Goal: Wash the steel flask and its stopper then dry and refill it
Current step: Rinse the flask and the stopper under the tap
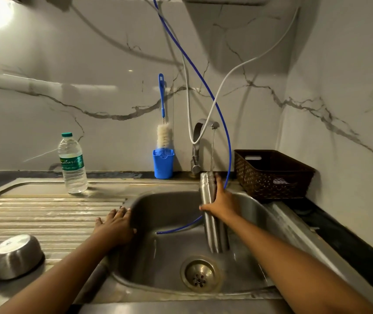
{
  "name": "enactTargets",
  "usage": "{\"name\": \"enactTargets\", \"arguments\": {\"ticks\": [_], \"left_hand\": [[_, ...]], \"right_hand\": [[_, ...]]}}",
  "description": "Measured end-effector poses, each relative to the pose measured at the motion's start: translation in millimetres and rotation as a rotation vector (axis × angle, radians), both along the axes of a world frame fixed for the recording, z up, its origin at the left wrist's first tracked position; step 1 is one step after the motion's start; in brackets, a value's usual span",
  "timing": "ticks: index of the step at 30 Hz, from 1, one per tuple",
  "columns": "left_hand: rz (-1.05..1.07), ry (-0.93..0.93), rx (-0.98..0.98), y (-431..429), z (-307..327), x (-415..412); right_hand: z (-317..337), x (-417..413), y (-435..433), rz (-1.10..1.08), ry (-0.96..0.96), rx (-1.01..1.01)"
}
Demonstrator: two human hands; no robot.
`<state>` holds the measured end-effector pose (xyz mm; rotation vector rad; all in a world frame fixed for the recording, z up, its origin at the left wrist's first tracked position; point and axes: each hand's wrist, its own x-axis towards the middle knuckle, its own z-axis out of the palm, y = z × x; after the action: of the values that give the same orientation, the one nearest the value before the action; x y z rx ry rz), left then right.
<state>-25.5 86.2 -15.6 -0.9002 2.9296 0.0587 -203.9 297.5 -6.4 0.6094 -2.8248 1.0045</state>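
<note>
A blue hose (228, 141) hangs just beside the flask (215, 232) and trails behind it into the sink (158, 207). A basket (271, 173) sits to the right, and a bottle (72, 164) and a brush (164, 132) to the left. The flask stands nearly upright in the sink, mouth up under the running tap (198, 141). The right hand (223, 203) wraps around its middle. The left hand (115, 225) lies flat on the sink's rim, fingers loose.

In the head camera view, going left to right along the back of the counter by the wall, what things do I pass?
Plastic water bottle → blue cup → tap → brown basket.
</note>
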Motion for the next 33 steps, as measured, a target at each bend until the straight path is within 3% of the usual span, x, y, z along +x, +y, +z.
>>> {"name": "enactTargets", "arguments": {"ticks": [2, 4, 8, 12, 16, 21, 25, 29, 33], "left_hand": [[-0.020, 0.002, 0.014, -2, 1, 1], [-0.033, -0.002, 0.026, -2, 2, 2], [-0.036, -0.005, 0.016, -3, 2, 2], [-0.032, -0.002, 0.000, -5, 0, 0], [-0.038, -0.009, 0.004, -8, -1, 1], [-0.001, 0.001, 0.024, -3, 0, -2], [0.009, -0.005, 0.031, -2, 2, -3], [0.015, -0.006, 0.045, -3, 1, -4], [0.018, -0.007, 0.038, -2, 2, -3]], "right_hand": [[15, -7, -2, -0.041, 0.102, -0.136], [16, -7, -3, -0.053, 0.060, -0.201], [-6, 0, 5, -0.041, -0.011, 0.045], [15, -9, 4, -0.069, 0.146, -0.129], [-7, 3, 0, 0.000, 0.011, 0.068], [14, -5, 0, -0.062, 0.148, -0.132], [-1, 6, 3, -0.013, 0.052, 0.054], [15, -4, 2, -0.067, 0.155, -0.132], [1, 3, 6, -0.021, 0.061, 0.022]]}}
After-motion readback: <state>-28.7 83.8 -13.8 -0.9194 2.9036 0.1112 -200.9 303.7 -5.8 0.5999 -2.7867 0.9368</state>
